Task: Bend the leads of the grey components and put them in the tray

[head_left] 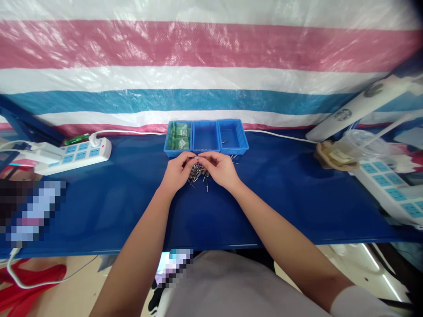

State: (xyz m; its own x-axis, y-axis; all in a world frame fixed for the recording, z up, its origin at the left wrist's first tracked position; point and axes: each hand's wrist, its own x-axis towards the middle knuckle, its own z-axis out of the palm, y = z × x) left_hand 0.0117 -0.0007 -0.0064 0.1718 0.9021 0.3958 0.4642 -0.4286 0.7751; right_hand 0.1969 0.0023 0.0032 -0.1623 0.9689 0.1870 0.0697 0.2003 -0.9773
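My left hand point(180, 171) and my right hand point(221, 169) meet over the table, fingertips closed in a pinch. Between the fingertips is a small pale object point(197, 157), mostly covered, whose kind I cannot make out. Under and in front of the fingers lies a pile of thin metal pins point(197, 172) that look like blind rivets, partly hidden by my hands. Just behind stand three joined blue bins. Green-tinted clear packets point(181, 135) fill the left bin point(167, 152). Nothing shows in the middle bin point(206, 136); a thin pin lies in the right bin point(233, 136).
On the blue table point(128, 198), a white power strip point(74, 156) stands at the left, near a blurred-out phone point(36, 211). Another power strip point(393, 189), a plastic cup point(366, 143) and a white tube point(357, 108) are at the right. A striped sheet point(211, 48) hangs behind.
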